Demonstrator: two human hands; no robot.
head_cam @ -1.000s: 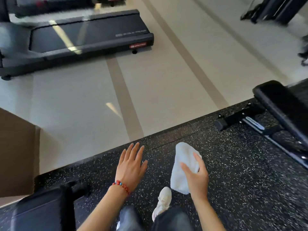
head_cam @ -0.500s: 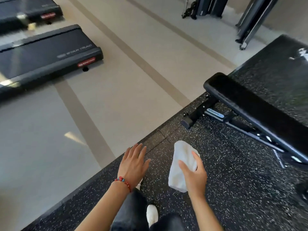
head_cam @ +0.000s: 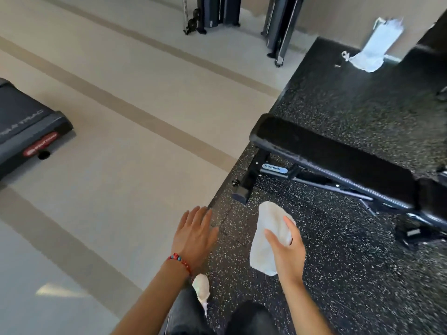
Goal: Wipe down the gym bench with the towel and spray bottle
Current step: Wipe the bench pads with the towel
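A black padded gym bench (head_cam: 331, 153) on a dark metal frame stands to the right, on speckled black rubber flooring (head_cam: 338, 262). My right hand (head_cam: 286, 250) holds a folded white towel (head_cam: 271, 228) in front of me, below and short of the bench's near end. My left hand (head_cam: 193, 234) hangs flat with fingers spread and holds nothing; a red bead bracelet circles its wrist. No spray bottle is in view.
A treadmill's end (head_cam: 29, 136) sits at the left on the beige floor. Black machine uprights (head_cam: 278, 27) stand at the back. A white cloth or paper (head_cam: 377, 44) hangs by the far wall. My white shoe (head_cam: 202, 288) shows below.
The view has swung right: the treadmill slid off to the left and the bench came nearer and more central. Both hands keep the same pose, towel still in the right.
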